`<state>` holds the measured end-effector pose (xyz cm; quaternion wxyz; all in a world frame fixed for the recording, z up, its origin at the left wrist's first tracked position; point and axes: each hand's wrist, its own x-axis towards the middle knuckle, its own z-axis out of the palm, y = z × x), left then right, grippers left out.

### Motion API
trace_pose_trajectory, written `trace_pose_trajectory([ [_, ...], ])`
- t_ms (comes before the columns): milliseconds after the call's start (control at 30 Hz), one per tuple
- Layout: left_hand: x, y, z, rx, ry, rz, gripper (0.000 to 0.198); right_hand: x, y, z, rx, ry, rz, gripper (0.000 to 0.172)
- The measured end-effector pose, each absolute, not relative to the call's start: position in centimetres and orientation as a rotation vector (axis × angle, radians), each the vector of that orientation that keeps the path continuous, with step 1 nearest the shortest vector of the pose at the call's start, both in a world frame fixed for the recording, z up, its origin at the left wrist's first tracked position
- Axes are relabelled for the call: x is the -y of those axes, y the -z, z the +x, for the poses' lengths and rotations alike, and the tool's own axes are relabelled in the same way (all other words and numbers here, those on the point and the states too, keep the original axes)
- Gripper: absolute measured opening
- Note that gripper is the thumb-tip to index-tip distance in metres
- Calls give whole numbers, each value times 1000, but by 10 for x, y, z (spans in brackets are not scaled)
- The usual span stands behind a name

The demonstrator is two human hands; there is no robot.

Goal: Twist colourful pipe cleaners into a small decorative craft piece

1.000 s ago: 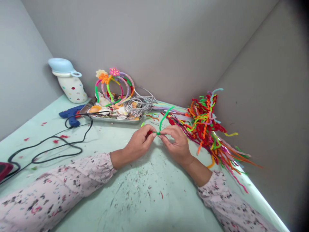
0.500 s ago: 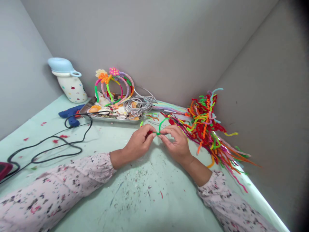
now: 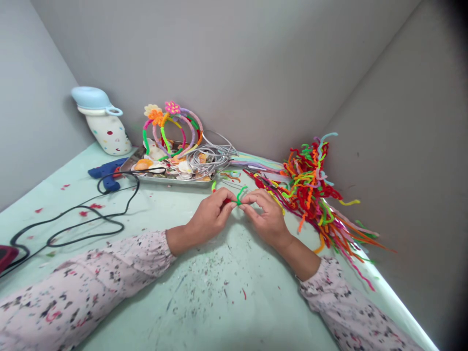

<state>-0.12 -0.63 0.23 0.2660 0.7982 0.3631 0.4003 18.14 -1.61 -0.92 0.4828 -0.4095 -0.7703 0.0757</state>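
My left hand (image 3: 210, 216) and my right hand (image 3: 263, 216) meet at their fingertips above the pale green table. Both pinch a green pipe cleaner (image 3: 239, 196), which curls up into a small tight loop between them. A bit of red pipe cleaner (image 3: 228, 200) shows at the left fingertips, partly hidden by them. Just right of my right hand lies a large tangled bunch of multicoloured pipe cleaners (image 3: 307, 190).
Behind my hands, a metal tray (image 3: 171, 181) holds seashells, coiled silver wire (image 3: 212, 158) and pipe-cleaner headbands (image 3: 171, 129). A blue glue gun (image 3: 107, 170) with a black cord (image 3: 86, 219) lies left, near a dotted jug (image 3: 107, 132). Grey walls close the corner.
The green pipe cleaner has been wound tighter. Its long upward loop has shrunk to a small curl close to my fingertips. My hands have barely moved.
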Motion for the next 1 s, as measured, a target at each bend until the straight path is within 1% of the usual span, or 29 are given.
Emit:
trace_pose_trajectory([
  [100,6,-2,-1,-980,-1084,2148,11,16,9,181,1869,-198,-997,3],
  [267,5,-2,-1,-975,-1101,2131,11,16,9,181,1838,-127,-1019,8],
  [400,5,-2,-1,-984,-1101,2146,11,16,9,181,1865,-113,-1027,6],
  [1000,6,-2,-2,-966,-1091,2250,10,19,7,181,1931,-303,-1026,4],
])
